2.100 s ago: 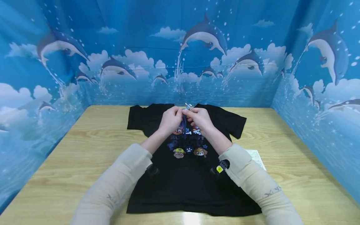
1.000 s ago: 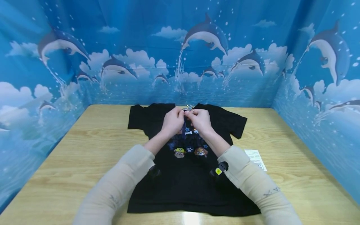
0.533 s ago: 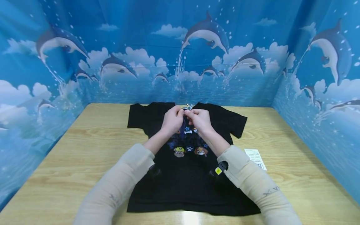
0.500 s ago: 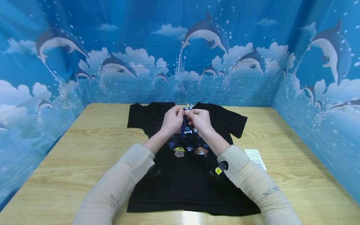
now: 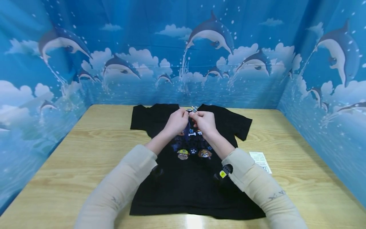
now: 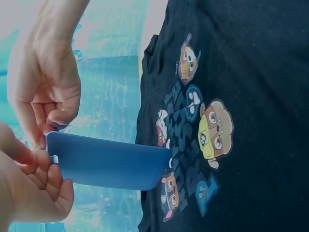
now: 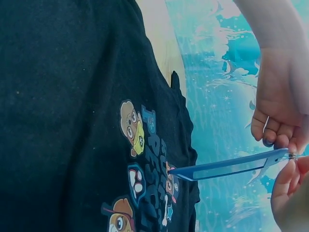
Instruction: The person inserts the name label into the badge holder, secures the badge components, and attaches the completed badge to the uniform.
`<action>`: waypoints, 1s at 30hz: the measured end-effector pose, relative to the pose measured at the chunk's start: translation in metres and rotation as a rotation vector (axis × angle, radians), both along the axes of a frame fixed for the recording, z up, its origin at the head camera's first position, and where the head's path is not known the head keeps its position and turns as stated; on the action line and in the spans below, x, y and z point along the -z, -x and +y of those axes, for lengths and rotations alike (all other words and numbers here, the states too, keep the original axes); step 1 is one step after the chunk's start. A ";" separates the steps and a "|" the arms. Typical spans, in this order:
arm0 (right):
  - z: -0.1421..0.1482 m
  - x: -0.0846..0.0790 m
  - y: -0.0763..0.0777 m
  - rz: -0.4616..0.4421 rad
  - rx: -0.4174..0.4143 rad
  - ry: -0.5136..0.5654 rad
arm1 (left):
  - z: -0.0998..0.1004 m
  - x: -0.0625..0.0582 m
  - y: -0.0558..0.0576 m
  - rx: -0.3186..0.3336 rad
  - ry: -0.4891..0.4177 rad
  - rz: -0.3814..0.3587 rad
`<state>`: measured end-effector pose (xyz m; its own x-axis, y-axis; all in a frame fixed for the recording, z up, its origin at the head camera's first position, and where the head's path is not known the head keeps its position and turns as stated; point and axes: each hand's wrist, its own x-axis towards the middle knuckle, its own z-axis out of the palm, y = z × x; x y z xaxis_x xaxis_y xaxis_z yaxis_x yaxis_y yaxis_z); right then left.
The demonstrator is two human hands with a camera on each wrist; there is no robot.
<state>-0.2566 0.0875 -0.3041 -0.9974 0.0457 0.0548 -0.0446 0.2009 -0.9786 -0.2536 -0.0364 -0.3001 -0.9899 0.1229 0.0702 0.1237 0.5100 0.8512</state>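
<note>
In the head view my left hand [image 5: 178, 121] and right hand [image 5: 204, 121] meet over the neck of a black T-shirt [image 5: 194, 190] with cartoon-dog prints. A flat blue card holder [image 6: 108, 159] with a slotted end hangs from the fingertips; the right wrist view shows the card holder [image 7: 227, 163] as a frame around a clear window. My left fingers pinch its slotted end. A small silver metal clip [image 5: 193, 109] sticks up from my right fingers, which pinch it close to the slot. Fingers partly hide where clip and holder meet.
The T-shirt lies spread on a wooden table [image 5: 94, 152]. A white printed paper card [image 5: 260, 161] lies right of the shirt, partly behind the right sleeve. Blue dolphin curtains [image 5: 137, 47] close off the back and both sides.
The silver clip has turned slightly between the fingertips. Both hands stay almost in place, a touch further right, still gripping the card holder and clip.
</note>
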 end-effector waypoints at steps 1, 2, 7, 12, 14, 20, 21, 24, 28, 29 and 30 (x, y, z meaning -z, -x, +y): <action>0.000 0.000 0.000 0.005 0.003 -0.009 | 0.000 -0.001 0.000 0.008 0.007 -0.008; 0.000 0.000 0.000 0.010 0.005 -0.018 | 0.000 -0.001 0.000 0.015 0.016 -0.015; 0.000 0.000 0.000 0.012 0.009 -0.017 | -0.001 0.000 0.001 0.045 0.027 -0.038; 0.000 -0.001 0.000 0.014 -0.007 0.042 | 0.000 0.002 0.002 0.041 0.026 -0.039; -0.001 -0.002 -0.001 0.016 -0.008 0.062 | 0.001 0.002 0.001 0.031 0.043 -0.018; -0.004 0.002 -0.002 0.025 0.013 0.068 | 0.005 0.002 0.000 -0.011 0.096 0.045; -0.005 0.003 -0.002 0.025 0.016 0.073 | 0.005 0.003 0.000 -0.017 0.084 0.042; -0.005 0.004 -0.001 0.025 0.014 0.106 | 0.005 0.004 0.000 -0.036 0.031 0.035; -0.006 0.003 0.000 -0.001 0.011 0.184 | 0.005 0.007 0.000 -0.066 -0.051 0.042; -0.007 0.003 0.000 -0.011 0.013 0.209 | 0.005 0.007 0.000 -0.074 -0.068 0.042; -0.007 0.003 0.001 -0.021 0.015 0.236 | 0.005 0.007 0.000 -0.081 -0.082 0.045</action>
